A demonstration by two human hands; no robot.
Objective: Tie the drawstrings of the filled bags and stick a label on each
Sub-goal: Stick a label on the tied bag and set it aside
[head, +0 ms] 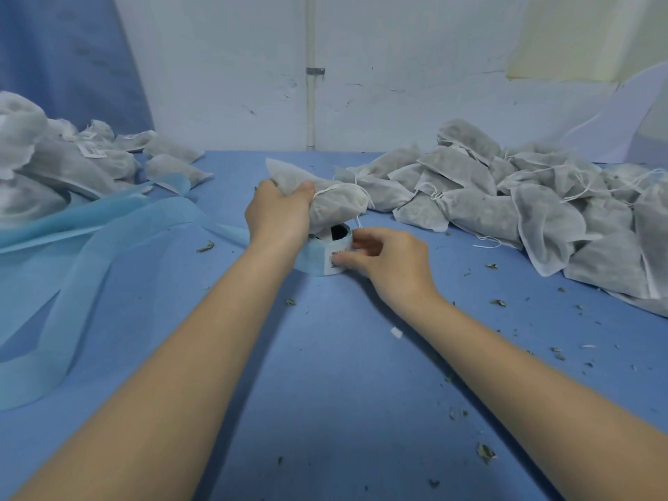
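One soft, light bag (336,204) sagged in the left hand's (280,211) grasp mid-counter; right fingers (349,260) pinched a label (334,261); likeliest hold, its neck.

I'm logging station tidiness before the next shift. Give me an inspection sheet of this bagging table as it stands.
Surface: blue table, strewn with dried leaf crumbs.
Job's things: filled bag in left hand, drawstring tied; label roll, right hand fingertips on its top label.
Clutter: unlabelled bag pile at right; labelled bags at left; loose blue backing strip.
Hands: left grips the bag; right picks at the label.
Cables: nothing seen.
Surroundings: white wall, pipe.
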